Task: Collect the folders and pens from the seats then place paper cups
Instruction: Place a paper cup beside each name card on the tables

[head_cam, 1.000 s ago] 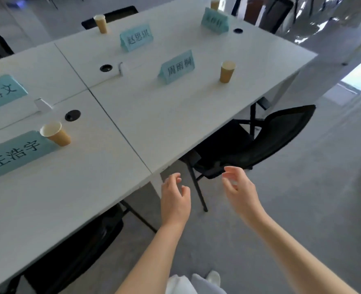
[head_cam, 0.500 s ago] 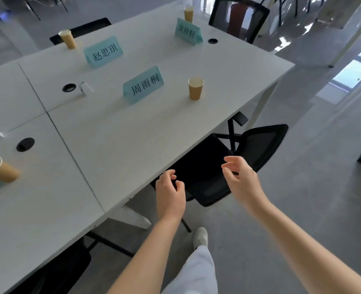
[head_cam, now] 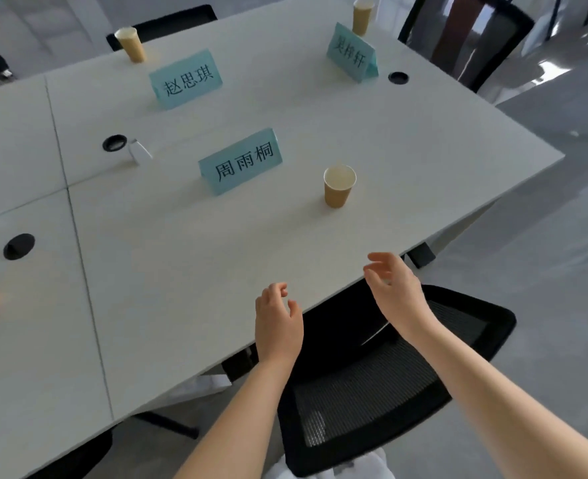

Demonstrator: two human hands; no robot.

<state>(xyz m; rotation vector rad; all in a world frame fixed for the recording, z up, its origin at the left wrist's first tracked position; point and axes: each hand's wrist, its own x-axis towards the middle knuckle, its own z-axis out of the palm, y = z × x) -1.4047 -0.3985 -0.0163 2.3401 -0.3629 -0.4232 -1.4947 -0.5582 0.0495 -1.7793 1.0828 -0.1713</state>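
while both hands hover at the near table edge, nothing is held. table smooth matte white, seams between slabs, round black grommets. near cup tan paper, tapered, upright right of the teal tent card. two more cups at the far edge, fourth blurred at left edge. black mesh chair tucked under the table below the hands. versus 0.5 s ago the view has closed in on the table and the hands now overlap its edge instead of the chair. left hand fingers loosely curled, narrow gap, touching nothing. right hand fingers spread wider, slightly bent, empty. no folders or pens visible.
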